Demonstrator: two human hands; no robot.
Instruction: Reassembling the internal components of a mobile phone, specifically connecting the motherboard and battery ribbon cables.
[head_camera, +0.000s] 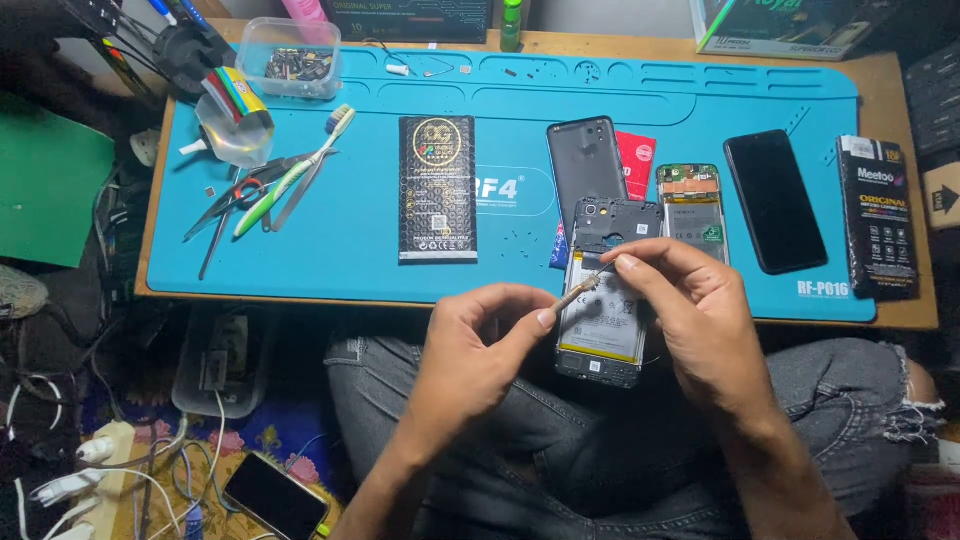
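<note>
My left hand (478, 345) and right hand (690, 315) are each pinched nearly closed on opposite ends of a thin flex strip (580, 291), thumb and forefinger tips together with the other fingers curled loosely. The strip is short and narrow, brownish; its long axis runs diagonally, from lower left at my left fingertips up to the upper right at my right fingertips. I hold it at the centre of the frame, just above an opened phone (606, 310) with its back off and its pale battery showing. That phone lies lengthwise up and down, its lower end hanging over the near edge of the blue work mat (350, 240), above my knees in grey jeans (560, 440).

Farther up the mat, a black back cover (585, 160) lies above the opened phone, a second opened phone (692, 205) sits to its right, and a dark phone (775, 200) lies face up beyond that. Left of centre lies a black battery package (437, 188). In the upper left are a toothbrush (300, 170), tweezers and a clear plastic box (292, 57).
</note>
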